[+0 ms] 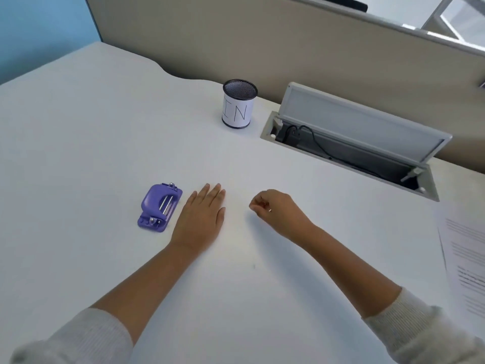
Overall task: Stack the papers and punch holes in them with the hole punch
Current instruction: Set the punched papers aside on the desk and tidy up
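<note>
White tabletop point(105, 127), nothing started yet: my left hand point(202, 216) lies flat, fingers straight, just right of the hole punch point(158, 207); right hand point(275, 208) curled, empty; papers point(464, 258) unstacked, far right of it.

One purple punch point(159, 207), one mesh cup point(239, 104) marked "IN", one open cable hatch point(351, 143) — and two hands, left point(201, 216) and right point(275, 208). Printed papers point(465, 264) at the right edge — at least two sheets, exact count unclear.
</note>
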`<state>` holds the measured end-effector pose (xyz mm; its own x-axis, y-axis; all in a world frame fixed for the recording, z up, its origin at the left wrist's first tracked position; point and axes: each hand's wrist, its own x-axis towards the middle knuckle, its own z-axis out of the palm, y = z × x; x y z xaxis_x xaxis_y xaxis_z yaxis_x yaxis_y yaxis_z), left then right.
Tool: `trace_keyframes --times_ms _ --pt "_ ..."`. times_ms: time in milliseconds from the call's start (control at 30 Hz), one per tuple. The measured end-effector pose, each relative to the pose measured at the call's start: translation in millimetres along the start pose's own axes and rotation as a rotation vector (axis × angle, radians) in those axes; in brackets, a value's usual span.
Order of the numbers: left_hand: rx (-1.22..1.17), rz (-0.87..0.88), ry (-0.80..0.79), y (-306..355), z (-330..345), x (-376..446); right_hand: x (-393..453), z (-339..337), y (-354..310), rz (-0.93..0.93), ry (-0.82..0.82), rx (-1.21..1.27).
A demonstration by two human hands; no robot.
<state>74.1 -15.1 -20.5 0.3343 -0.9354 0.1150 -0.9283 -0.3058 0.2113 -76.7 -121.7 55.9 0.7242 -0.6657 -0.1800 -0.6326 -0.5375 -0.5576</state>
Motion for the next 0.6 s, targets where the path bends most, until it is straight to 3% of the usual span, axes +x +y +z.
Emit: trace_keyframes --times_ms 167,600 --pt "-0.039 0.000 -0.021 1 0 0 -60 24 10 0.041 -0.101 0.030" --pt "-0.048 0.011 -0.016 1 0 0 -93 40 10 -0.015 -0.034 -0.067"
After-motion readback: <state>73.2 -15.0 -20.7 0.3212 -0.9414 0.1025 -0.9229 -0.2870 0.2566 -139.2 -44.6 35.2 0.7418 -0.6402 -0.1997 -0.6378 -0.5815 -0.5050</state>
